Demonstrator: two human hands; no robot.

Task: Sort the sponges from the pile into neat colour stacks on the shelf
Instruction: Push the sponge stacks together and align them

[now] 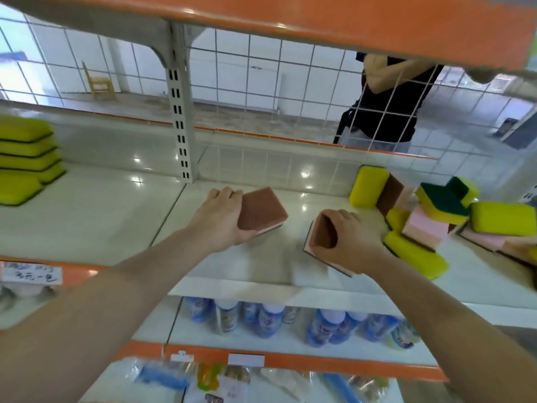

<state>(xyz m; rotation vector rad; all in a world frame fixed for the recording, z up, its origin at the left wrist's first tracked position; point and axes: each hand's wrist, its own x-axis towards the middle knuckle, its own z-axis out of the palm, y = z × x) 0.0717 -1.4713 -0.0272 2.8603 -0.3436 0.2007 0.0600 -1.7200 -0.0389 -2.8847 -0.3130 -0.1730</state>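
My left hand [222,218] grips a pink sponge with a brown scouring face [261,212], held flat just above the white shelf [101,216]. My right hand [347,237] is closed on a second pink and brown sponge [321,231], tilted on edge above the shelf's front. To the right lies the mixed pile [430,216] of yellow, pink and green-faced sponges. At the far left stands a stack of yellow sponges [27,158] with dark undersides.
An orange-edged shelf [290,21] hangs overhead. A slotted upright post [181,112] and a wire grid form the back. A person [386,103] in dark clothes stands behind the grid. Blue bottles [267,321] fill the shelf below.
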